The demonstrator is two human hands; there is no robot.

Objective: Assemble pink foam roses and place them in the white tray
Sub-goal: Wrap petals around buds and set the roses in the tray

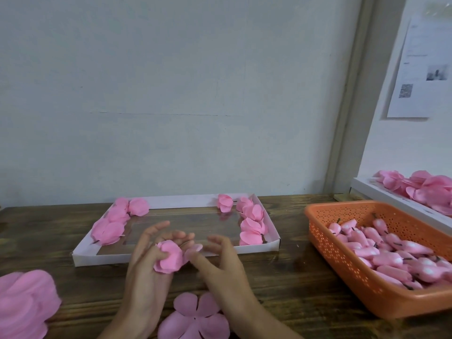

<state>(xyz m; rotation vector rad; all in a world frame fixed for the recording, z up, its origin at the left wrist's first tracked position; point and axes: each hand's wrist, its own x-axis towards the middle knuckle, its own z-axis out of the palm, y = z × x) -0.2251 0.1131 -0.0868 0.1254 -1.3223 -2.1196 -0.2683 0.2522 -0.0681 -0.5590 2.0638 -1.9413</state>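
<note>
A half-made pink foam rose (pixel 168 259) sits in the grip of the left hand (pixel 144 265), thumb pressed into its petals and fingers curled behind it. The right hand (pixel 220 263) is just beside it, fingers bent at a loose outer petal; blur hides whether that grip is closed on it. Just beyond both grips lies the white tray (pixel 102 259), with finished roses (pixel 252 223) along its sides. A flat petal piece (pixel 195 316) lies on the bench (pixel 281 277) below the wrists.
</note>
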